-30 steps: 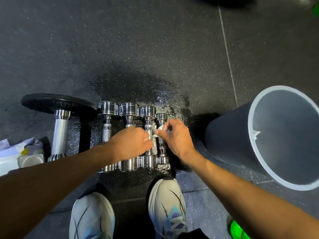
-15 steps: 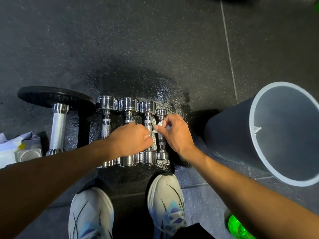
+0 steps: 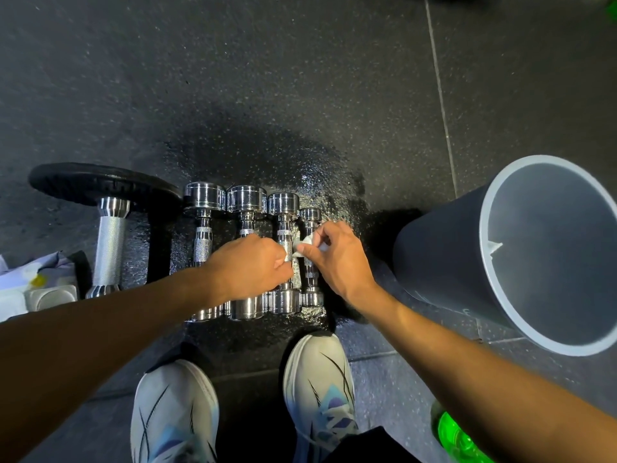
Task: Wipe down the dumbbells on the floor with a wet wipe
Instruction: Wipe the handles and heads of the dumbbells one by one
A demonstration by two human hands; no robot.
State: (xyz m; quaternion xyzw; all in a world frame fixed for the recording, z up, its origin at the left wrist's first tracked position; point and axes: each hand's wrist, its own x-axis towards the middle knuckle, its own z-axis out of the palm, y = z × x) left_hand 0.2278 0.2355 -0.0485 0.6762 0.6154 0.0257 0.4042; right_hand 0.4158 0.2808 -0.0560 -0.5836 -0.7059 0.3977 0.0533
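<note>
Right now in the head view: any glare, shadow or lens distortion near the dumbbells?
Head view: hard specular glare on the chrome dumbbells and the wet floor patch; a dark shadow pools beyond them; the wide-angle lens bows the grey bin; right hand and wipe are sharp.

Most of the wet wipe (image 3: pixel 305 242) is buried inside the right grip (image 3: pixel 337 259); only a white wad shows at its fingertips. The left grip (image 3: pixel 253 265) covers the mid handles of the dumbbells (image 3: pixel 247 199) beneath it, and what its curled fingers close on is hidden, bar a white sliver at the thumb. Far left of that grip a pale packet (image 3: pixel 13 289) is cut by the edge. Right of the right grip the bin (image 3: pixel 434 262) is cut too. Below it, a blurred green object (image 3: pixel 457 436) cannot be identified.
</note>
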